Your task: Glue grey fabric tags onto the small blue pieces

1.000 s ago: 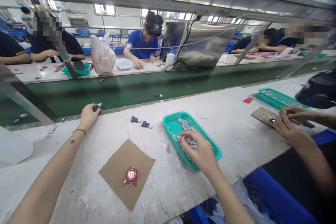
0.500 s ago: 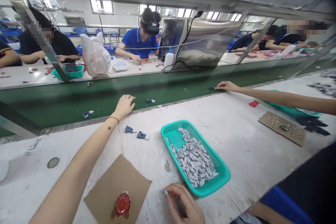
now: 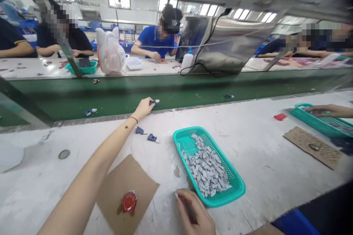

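Note:
My left hand (image 3: 145,108) reaches over the green belt, its fingers closed on a small dark blue piece with a white tip (image 3: 156,101). Two similar dark blue pieces, one nearer the hand (image 3: 140,130) and one to its right (image 3: 152,138), lie on the white table below my wrist. At the bottom, my right hand (image 3: 196,211) pinches a tiny pale chip (image 3: 177,194) between thumb and forefinger. Beside it stands a green basket (image 3: 239,187) of grey-white chips (image 3: 211,170). A red cap-like dish (image 3: 129,202) sits on brown cardboard (image 3: 116,198) between my arms.
On the green belt (image 3: 190,93) lie more blue pieces, at left (image 3: 90,112) and right (image 3: 228,96). A co-worker's hand (image 3: 328,110) is over another green basket (image 3: 306,121) at right. A metal post (image 3: 66,47) and overhead beam frame the belt; people sit opposite.
My left hand has moved right and closed on the blue piece on the belt. The co-worker's hand has withdrawn from the belt to the right basket. My right hand stays low, still pinching.

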Action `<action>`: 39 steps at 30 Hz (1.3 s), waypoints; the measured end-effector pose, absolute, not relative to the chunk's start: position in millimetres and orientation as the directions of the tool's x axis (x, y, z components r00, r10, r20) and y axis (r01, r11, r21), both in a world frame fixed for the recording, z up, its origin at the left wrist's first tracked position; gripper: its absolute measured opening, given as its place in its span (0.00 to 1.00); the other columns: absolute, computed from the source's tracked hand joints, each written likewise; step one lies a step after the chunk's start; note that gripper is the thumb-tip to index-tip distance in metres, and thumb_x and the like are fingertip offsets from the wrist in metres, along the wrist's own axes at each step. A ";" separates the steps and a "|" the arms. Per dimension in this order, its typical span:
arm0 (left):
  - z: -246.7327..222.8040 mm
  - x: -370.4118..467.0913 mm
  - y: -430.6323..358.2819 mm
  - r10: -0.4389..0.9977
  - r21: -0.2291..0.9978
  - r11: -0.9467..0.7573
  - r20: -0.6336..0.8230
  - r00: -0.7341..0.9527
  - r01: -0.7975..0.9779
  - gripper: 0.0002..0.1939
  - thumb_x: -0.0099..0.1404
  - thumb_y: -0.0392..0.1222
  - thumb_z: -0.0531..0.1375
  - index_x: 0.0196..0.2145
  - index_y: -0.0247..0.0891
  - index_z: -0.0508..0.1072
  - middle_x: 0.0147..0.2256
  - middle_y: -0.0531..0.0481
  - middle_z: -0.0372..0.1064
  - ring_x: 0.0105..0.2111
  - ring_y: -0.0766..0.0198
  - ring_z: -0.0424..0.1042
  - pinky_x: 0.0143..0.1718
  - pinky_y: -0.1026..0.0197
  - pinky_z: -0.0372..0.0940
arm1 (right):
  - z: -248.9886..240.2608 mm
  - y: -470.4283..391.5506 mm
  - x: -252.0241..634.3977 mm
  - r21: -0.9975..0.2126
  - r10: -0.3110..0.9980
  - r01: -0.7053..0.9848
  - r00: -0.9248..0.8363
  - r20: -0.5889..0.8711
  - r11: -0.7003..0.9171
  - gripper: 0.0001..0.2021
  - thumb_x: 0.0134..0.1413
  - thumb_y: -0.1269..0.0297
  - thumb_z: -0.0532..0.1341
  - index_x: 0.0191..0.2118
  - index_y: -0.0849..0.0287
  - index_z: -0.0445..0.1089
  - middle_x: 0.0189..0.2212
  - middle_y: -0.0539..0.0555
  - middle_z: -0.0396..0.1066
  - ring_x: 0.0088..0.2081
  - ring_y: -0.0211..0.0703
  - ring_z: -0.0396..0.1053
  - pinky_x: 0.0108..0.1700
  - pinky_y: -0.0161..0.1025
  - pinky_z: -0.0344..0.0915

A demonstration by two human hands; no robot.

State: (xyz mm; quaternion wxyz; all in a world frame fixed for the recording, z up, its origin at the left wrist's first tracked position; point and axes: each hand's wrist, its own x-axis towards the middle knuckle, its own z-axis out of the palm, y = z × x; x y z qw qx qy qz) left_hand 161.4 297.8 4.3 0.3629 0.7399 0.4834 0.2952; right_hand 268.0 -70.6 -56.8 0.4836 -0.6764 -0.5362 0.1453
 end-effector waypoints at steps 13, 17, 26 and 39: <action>-8.3 -6.8 85.5 0.970 0.969 0.210 -0.191 0.148 -0.131 0.19 0.52 0.44 0.71 0.40 0.34 0.76 0.35 0.47 0.75 0.31 0.62 0.76 0.33 0.61 0.70 | -7.1 -39.6 216.4 -0.709 0.919 0.597 -0.137 0.370 0.375 0.11 0.62 0.73 0.60 0.47 0.54 0.72 0.41 0.52 0.75 0.44 0.40 0.74 0.48 0.34 0.70; -15.0 -12.0 54.1 0.973 0.959 0.205 -0.179 0.143 -0.194 0.17 0.55 0.44 0.68 0.42 0.35 0.76 0.39 0.47 0.76 0.39 0.59 0.77 0.42 0.58 0.71 | 6.5 -26.3 195.7 -0.651 0.892 0.610 -0.297 0.342 0.453 0.09 0.63 0.75 0.59 0.45 0.57 0.72 0.40 0.55 0.73 0.44 0.42 0.72 0.47 0.37 0.70; -23.1 -13.4 34.9 0.980 0.964 0.143 -0.106 0.168 -0.226 0.11 0.59 0.40 0.65 0.40 0.35 0.75 0.38 0.47 0.76 0.37 0.63 0.75 0.41 0.61 0.70 | 13.0 -20.5 178.5 -0.405 0.834 0.729 -0.487 0.260 0.552 0.07 0.64 0.75 0.56 0.42 0.61 0.71 0.37 0.57 0.72 0.38 0.46 0.70 0.38 0.41 0.69; -34.5 -8.3 28.4 0.983 0.954 0.075 -0.022 0.183 -0.290 0.06 0.63 0.37 0.63 0.39 0.37 0.74 0.40 0.49 0.72 0.41 0.63 0.74 0.46 0.60 0.70 | 15.4 -16.2 173.8 -0.363 0.841 0.759 -0.509 0.184 0.540 0.07 0.65 0.75 0.55 0.38 0.60 0.69 0.36 0.56 0.70 0.37 0.45 0.69 0.37 0.40 0.68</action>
